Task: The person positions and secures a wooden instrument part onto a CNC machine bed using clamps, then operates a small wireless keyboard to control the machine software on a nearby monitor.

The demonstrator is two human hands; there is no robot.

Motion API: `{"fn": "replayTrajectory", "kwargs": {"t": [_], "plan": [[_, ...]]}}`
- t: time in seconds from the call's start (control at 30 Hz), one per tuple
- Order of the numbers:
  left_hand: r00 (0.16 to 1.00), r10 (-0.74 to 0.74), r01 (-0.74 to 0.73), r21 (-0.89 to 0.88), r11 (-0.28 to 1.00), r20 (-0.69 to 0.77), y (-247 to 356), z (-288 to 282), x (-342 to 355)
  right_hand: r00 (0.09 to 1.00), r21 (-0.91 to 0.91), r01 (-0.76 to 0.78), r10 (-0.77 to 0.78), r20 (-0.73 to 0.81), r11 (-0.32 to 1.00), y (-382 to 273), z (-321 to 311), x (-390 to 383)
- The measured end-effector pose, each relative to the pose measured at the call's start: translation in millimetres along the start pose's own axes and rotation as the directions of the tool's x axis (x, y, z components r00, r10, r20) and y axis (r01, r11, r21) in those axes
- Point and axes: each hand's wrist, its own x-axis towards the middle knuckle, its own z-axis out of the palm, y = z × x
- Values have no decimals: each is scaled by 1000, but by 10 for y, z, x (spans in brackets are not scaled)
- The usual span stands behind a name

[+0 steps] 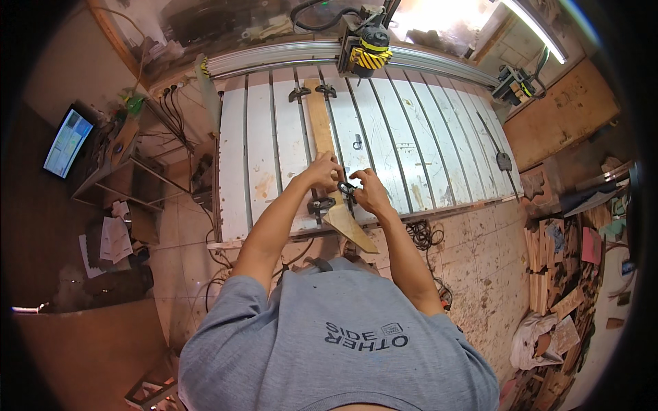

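Note:
A long wooden board (319, 122) lies lengthwise on the white slotted machine bed (260, 137), its angled near end reaching past the front edge. My left hand (323, 172) is over the board with its fingers curled down beside a black hold-down clamp; what they pinch is hidden. From the right, my right hand (371, 192) grips that black clamp (347, 188) at the board's right edge with bent fingers. Another black clamp (320, 205) sits at the board's left side, below my left wrist. Two more clamps (299, 94) flank the far end.
Across the back runs a metal gantry (274, 56) carrying a black-and-yellow spindle (371, 55). A small dark piece (357, 142) lies on the bed right of the board. A monitor (68, 143) stands at left. Cables (425, 235) and wood offcuts (548, 253) are at right.

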Motion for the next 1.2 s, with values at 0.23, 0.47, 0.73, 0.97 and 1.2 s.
{"fn": "replayTrajectory", "kwargs": {"t": [0.23,0.47,0.73,0.97,1.2], "plan": [[988,156,-156,35,987,-2,83,12,-200,961,-125,137,-101,258,983,97,-90,-117],[979,117,-128,-53,990,-164,98,182,-438,952,-153,211,-167,255,965,127,-56,-95],[955,109,-107,23,994,-275,349,333,-542,957,-164,164,-117,265,973,140,-96,-149],[948,79,-83,3,997,-309,267,436,-533,965,-73,153,-133,226,986,78,-179,-184],[935,82,-30,152,988,-345,489,501,-450,934,-125,308,-275,228,943,87,-314,-192]]}}
